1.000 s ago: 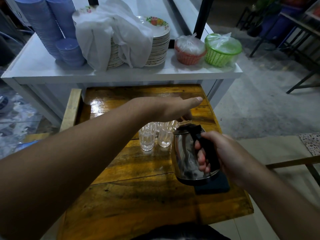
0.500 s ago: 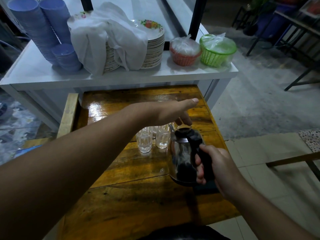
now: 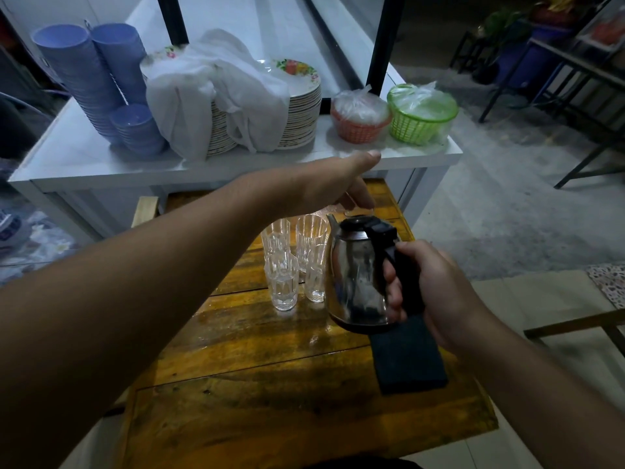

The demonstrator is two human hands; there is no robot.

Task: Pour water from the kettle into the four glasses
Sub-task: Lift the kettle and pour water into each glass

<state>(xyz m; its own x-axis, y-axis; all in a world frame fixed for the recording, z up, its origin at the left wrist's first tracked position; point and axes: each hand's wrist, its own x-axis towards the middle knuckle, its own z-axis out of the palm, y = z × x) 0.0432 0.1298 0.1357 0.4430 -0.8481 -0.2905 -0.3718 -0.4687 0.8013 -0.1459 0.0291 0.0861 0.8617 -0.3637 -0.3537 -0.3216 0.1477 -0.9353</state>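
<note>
Spanning most of the view, the wooden tabletop butts at its far edge against a white counter loaded with stacked plates under a white cloth, blue bowls and two small baskets. Next in size, the steel kettle has come up off the black pad near the right edge of the tabletop, where a second ago it sat; it now hangs clear above the pad's far end, upright, spout toward the far edge. The right hand is clamped round the black handle, fingers wrapped through it. The left hand has kept its place over the far part of the tabletop, fingers curled downward beyond the kettle's lid; whether they grip anything I cannot tell, as the palm hides it. Smallest, the four glasses stand in a tight cluster just left of the kettle, toward the middle of the tabletop; whether any holds water I cannot tell. The lift suggests that pouring is about to begin: the spout still has to be brought over a rim and tipped, with care not to knock the nearest glass.
</note>
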